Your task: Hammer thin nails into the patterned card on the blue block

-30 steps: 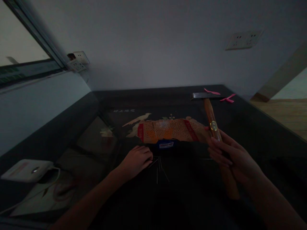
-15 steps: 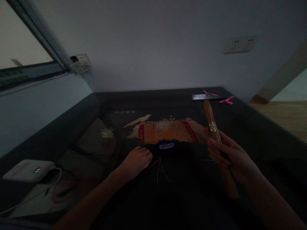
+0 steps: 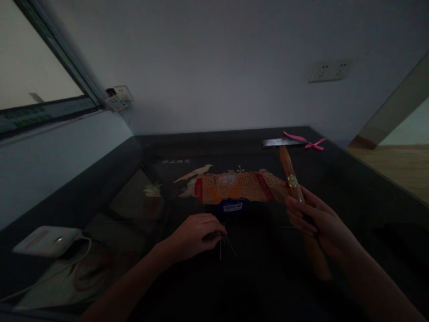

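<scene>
My right hand [image 3: 318,214] is wrapped round the wooden handle of a hammer [image 3: 288,161]. The hammer is raised and slants toward the back, its dark metal head at the top. At the middle of the dark table, several thin metal nails [image 3: 231,246] lie loosely together. My left hand [image 3: 197,232] is over them, with the thumb and curled fingertips pinched at the upper nails, which are partly covered. Just behind this hand is a blue label [image 3: 232,205] on dark material, against a tan patterned packet with red bands [image 3: 234,185].
A white device [image 3: 47,241] with a cable stands at the left. Pink ribbon [image 3: 315,145] shows by the hammer head at the back right. Wall sockets [image 3: 331,70] are above the table, which meets walls at the back and left.
My left hand has moved right from beside the nails to over them, and its thumb and fingers have come to the nails. My right hand still holds the hammer, nearly unmoved.
</scene>
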